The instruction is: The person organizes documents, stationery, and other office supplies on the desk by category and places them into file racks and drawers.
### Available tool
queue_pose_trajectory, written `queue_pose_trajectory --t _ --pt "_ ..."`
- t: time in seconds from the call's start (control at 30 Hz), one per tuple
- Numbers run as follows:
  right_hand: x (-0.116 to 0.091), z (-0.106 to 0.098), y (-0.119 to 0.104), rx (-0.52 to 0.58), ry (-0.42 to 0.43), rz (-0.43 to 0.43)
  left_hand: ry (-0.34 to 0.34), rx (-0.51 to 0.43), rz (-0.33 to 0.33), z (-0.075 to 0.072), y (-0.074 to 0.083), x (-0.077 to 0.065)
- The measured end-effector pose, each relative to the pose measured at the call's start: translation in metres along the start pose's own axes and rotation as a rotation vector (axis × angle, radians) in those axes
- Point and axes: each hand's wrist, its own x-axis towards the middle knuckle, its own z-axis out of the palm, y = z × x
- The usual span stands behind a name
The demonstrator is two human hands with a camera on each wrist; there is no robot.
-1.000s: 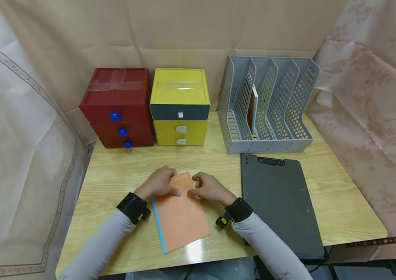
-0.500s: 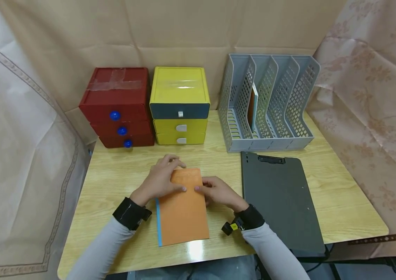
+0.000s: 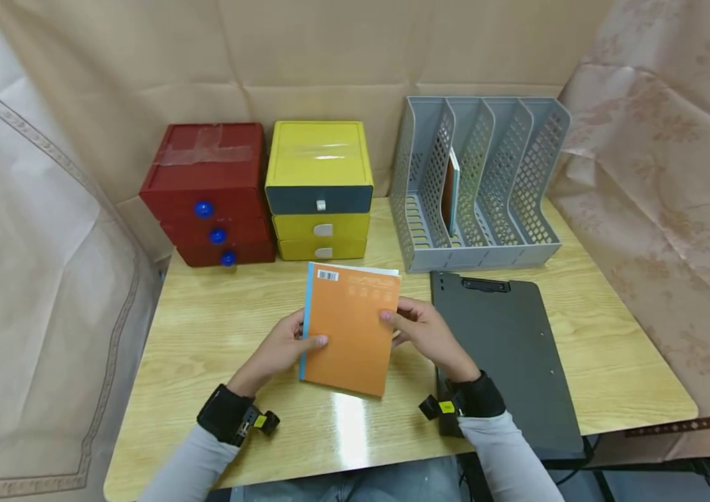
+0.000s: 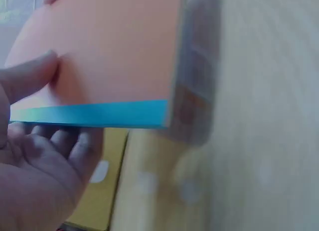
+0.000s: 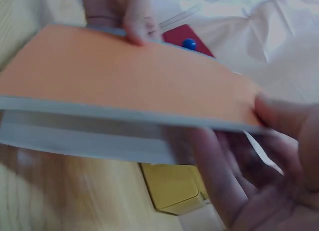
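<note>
An orange book (image 3: 351, 341) with a blue spine strip is held up above the table, its barcode (image 3: 327, 275) at the top left corner. My left hand (image 3: 279, 348) grips the spine side, thumb on the cover and fingers beneath, as the left wrist view shows on the blue strip (image 4: 94, 113). On the opposite edge my right hand (image 3: 426, 331) pinches the book, thumb on top. In the right wrist view the cover (image 5: 124, 86) stands a little apart from the pale layer (image 5: 89, 144) below it, and the right fingers (image 5: 219, 176) lie under the edge.
A dark clipboard (image 3: 499, 348) lies right of the book. Behind stand a red drawer box (image 3: 204, 181), a yellow drawer box (image 3: 320, 157) and a grey file rack (image 3: 480, 259) with a thin book (image 3: 451, 195) in one slot. The wooden table (image 3: 185, 335) ends close in front.
The book has risen off the table and moved away from the person; its barcode now shows. Both hands have shifted from near its top end to its two sides.
</note>
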Motion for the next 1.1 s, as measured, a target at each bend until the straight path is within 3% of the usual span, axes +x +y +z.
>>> queue_pose_trajectory --t 0.13,0.2,0.3,0.43,0.57,0.77,0.97,1.1 --pt "0.000 0.003 0.007 0.011 0.130 0.014 0.040 -0.079 0.040 0.008 -0.002 -0.001" --pt "-0.001 0.003 0.010 0.014 0.152 0.054 0.061 -0.111 0.044 0.008 0.001 -0.002" --pt "-0.004 0.002 0.012 0.024 0.106 0.114 0.100 -0.167 0.048 0.005 0.006 -0.002" --pt "-0.008 -0.002 0.011 0.091 0.037 0.129 0.132 -0.196 0.063 0.000 0.013 0.002" --pt "-0.008 -0.006 0.007 0.135 0.030 0.080 0.093 -0.206 0.079 0.000 0.018 0.012" --pt "-0.007 -0.009 -0.002 0.086 0.063 0.004 0.053 -0.246 0.041 0.016 0.028 0.026" --pt "-0.020 -0.002 -0.026 -0.005 0.244 -0.070 0.152 -0.113 0.020 0.034 0.055 0.045" --pt "-0.031 0.006 -0.038 -0.080 0.342 -0.184 0.155 -0.072 0.049 0.045 0.065 0.064"
